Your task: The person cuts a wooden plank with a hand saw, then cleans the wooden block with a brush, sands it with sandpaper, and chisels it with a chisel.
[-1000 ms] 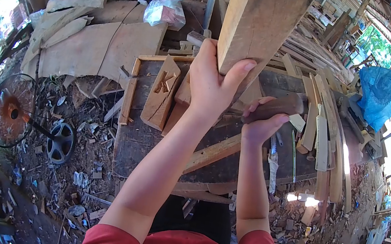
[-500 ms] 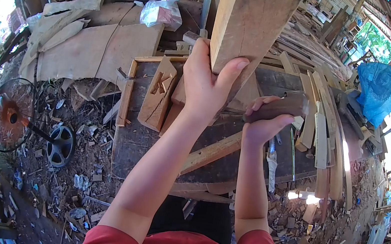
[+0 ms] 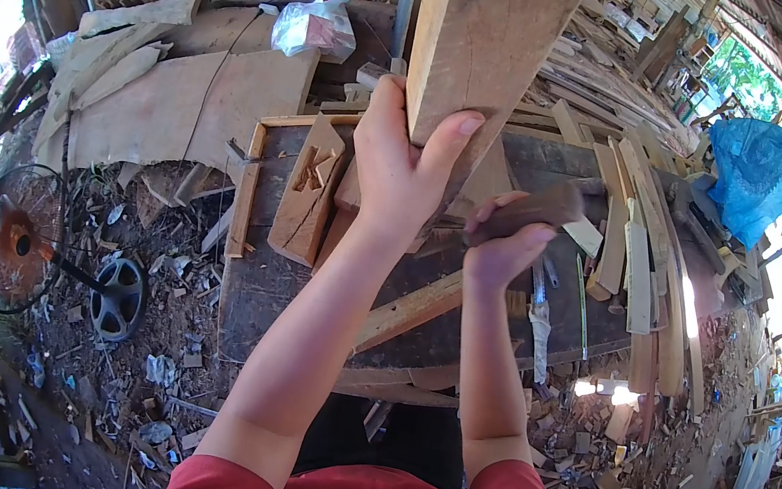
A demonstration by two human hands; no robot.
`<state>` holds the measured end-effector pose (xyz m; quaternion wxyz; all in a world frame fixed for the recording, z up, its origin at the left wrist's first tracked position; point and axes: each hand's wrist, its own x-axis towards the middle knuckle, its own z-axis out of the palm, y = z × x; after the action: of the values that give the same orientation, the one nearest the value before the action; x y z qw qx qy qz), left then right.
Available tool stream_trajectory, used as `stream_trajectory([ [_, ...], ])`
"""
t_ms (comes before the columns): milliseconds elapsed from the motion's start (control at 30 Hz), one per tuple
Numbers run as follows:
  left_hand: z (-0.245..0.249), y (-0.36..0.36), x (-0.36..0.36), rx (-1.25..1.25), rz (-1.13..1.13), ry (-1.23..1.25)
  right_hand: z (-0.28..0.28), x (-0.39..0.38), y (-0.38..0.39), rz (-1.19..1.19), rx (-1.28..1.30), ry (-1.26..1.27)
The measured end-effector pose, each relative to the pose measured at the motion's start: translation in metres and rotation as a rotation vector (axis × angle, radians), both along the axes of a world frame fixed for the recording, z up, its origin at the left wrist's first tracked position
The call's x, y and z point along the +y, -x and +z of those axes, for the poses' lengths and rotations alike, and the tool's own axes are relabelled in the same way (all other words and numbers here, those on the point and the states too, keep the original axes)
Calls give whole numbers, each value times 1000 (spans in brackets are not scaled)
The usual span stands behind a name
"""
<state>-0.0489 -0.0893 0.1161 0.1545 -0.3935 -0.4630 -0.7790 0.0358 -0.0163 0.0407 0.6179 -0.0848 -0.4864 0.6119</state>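
A thick wooden beam [image 3: 486, 46] rises toward the top of the head view, with my left hand [image 3: 397, 170] closed around its lower part, thumb across the front face. My right hand [image 3: 505, 257] grips a dark brown wooden block [image 3: 532, 213], slightly blurred, just right of the beam's lower end. Both hands are over the dark workbench [image 3: 275, 313]. On the bench, left of my left wrist, lies a wooden block with a carved K [image 3: 312, 177]. A long wooden strip [image 3: 411, 313] lies diagonally beneath my forearms.
A wooden frame [image 3: 244, 197] edges the bench's left side. Long offcuts [image 3: 648, 253] are piled at the right, near a blue plastic bag [image 3: 753, 177]. A fan [image 3: 18, 239] stands at the left on debris-strewn ground. A white plastic bag [image 3: 314, 28] sits at the back.
My right hand has moved a little left with the dark block, which is now tilted more. The beam and my left hand have shifted slightly left in view.
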Motion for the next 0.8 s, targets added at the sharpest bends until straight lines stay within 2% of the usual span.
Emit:
stream_trajectory([
  [167,2,-1,-2,49,28,-6,15,-4,-8,-12,-21,103],
  [233,3,-1,-2,17,-7,6,23,-1,-12,-23,91,26],
  [433,1,-3,-2,19,5,-8,19,-1,-10,36,90,19],
  [567,4,-4,-2,34,29,5,35,-4,-11,-7,76,-32],
  [667,2,-3,-3,58,36,0,42,-3,-16,78,185,-54],
  [733,3,-4,-2,37,-2,-17,42,-10,-14,16,4,-44],
  [800,3,-6,-4,22,1,-7,19,-11,-1,18,-62,-16],
])
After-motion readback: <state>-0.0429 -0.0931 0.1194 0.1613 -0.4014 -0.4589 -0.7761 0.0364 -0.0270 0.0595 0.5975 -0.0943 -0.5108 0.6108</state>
